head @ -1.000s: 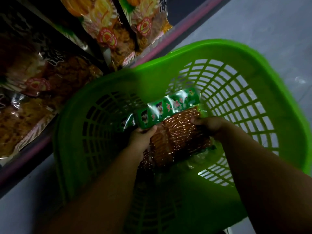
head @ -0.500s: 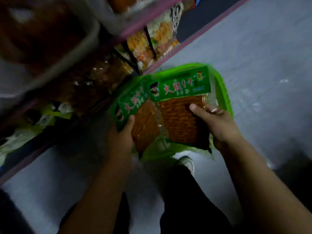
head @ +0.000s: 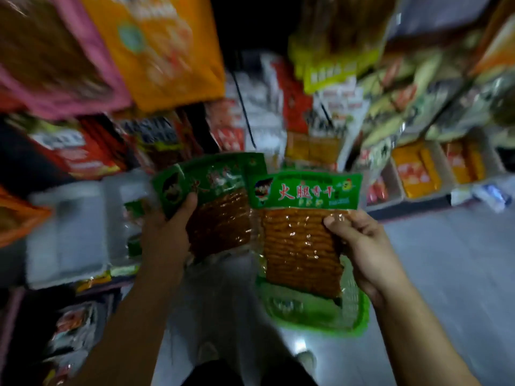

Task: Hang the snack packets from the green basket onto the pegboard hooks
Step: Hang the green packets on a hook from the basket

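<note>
My left hand (head: 167, 232) grips a snack packet (head: 217, 207) with a green header and brown strips inside, tilted left. My right hand (head: 362, 246) holds a second, matching snack packet (head: 301, 238) by its right edge, upright, red characters on its green top. Both packets are raised in front of the display. The green basket (head: 334, 316) lies on the floor below the right packet, partly hidden by it. Pegboard hooks (head: 245, 112) show as thin dark rods among hanging packets straight ahead, blurred.
Hanging snack bags, pink and orange (head: 156, 51), crowd the upper left. Shelves with yellow and orange packets (head: 418, 171) run along the right. Grey floor (head: 446, 274) spreads to the right. My shoes (head: 303, 358) are below the basket.
Both hands lifted the two packets out of the basket and up toward the display. The view swung from the floor up to the shelves; the basket now lies below.
</note>
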